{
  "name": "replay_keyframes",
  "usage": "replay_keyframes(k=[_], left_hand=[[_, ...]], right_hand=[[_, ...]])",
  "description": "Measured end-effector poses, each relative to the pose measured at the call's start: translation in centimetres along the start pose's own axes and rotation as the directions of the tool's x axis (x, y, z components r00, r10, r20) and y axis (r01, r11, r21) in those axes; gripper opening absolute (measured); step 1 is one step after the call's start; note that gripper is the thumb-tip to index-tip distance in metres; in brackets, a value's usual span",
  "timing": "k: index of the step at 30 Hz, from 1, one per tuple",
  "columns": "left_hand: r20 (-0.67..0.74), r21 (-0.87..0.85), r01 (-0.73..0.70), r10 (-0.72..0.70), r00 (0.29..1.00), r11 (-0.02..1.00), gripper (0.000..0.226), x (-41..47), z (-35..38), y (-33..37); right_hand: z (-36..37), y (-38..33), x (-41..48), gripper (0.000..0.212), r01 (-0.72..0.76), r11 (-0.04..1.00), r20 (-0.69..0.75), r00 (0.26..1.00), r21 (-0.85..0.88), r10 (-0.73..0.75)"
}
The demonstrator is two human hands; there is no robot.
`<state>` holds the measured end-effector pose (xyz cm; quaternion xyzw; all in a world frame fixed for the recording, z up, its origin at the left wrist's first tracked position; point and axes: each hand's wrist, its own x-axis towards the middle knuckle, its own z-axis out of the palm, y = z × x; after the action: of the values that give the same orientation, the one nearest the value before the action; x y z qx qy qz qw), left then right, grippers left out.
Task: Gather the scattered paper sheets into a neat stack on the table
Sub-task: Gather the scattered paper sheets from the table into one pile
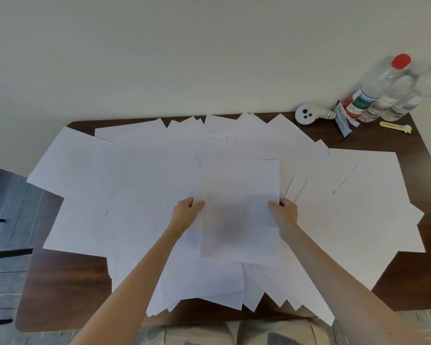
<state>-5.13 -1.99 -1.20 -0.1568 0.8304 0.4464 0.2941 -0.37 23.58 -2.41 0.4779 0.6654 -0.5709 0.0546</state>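
Several white paper sheets [115,185] lie scattered and overlapping across the dark wooden table [62,282]. In the middle, a small bundle of sheets [239,205] is lifted slightly above the rest. My left hand [187,215] pinches its left edge, thumb on top. My right hand [285,212] pinches its right edge the same way. More loose sheets [368,202] spread to the right, and some hang over the near table edge.
At the back right corner stand clear plastic bottles [383,93], one with a red cap. Beside them are a round white device [306,113], a dark sachet [346,120] and a small yellow tool [394,127]. A pale wall runs behind the table.
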Motion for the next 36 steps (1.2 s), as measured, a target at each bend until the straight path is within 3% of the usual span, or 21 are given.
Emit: replay_keyframes(k=[8,11,14,18,20,22,24,28,31,36], left_hand=[[0.201,-0.059,0.038,-0.025,0.979,0.998,0.027,-0.6,-1.2,-0.5],[0.260,-0.181,0.045,0.003,0.966,0.982,0.027,-1.1,-1.6,-0.5],[0.246,-0.184,-0.022,0.068,0.967,0.983,0.036,-1.1,-1.4,-0.8],[0.240,-0.219,-0.063,0.116,0.964,0.974,0.044,-1.7,-1.5,-1.2],[0.250,-0.265,-0.063,0.131,0.959,0.962,0.046,-2.0,-2.0,-1.7],[0.272,-0.294,-0.052,0.135,0.953,0.955,0.049,-2.4,-2.8,-2.3],[0.286,-0.321,-0.039,0.137,0.948,0.946,0.051,-2.9,-3.5,-2.7],[0.199,-0.393,-0.007,0.093,0.976,0.919,0.031,-3.6,-4.9,-3.1],[0.117,-0.407,0.009,0.042,0.992,0.913,0.028,-3.8,-5.3,-3.9],[0.010,-0.292,0.006,-0.004,1.000,0.957,0.023,-4.2,-4.3,-5.7]], right_hand=[[0.6,-1.4,0.1,0.009,-0.008,0.994,-0.130,0.991,0.104,0.022],[1.4,-1.7,0.3,0.013,-0.024,0.995,-0.086,0.996,0.101,0.033],[1.9,-1.6,0.1,0.009,-0.006,0.999,-0.016,1.000,0.050,0.007],[2.0,-2.1,-1.2,0.015,0.131,0.991,-0.007,0.991,-0.009,-0.131],[1.8,-2.3,-1.4,0.026,0.102,0.993,0.018,0.994,0.061,-0.103],[1.8,-2.3,-1.5,0.021,0.049,0.994,0.107,0.992,0.102,-0.060],[1.8,-2.0,-1.6,0.027,0.049,0.999,0.184,0.982,0.018,-0.051],[2.4,-1.2,-3.0,0.035,0.092,0.995,0.292,0.953,-0.043,-0.075],[3.4,-0.8,-4.3,0.034,0.082,0.994,0.356,0.933,-0.065,-0.054],[5.0,0.8,-5.9,0.026,0.102,0.979,0.376,0.926,-0.175,-0.029]])
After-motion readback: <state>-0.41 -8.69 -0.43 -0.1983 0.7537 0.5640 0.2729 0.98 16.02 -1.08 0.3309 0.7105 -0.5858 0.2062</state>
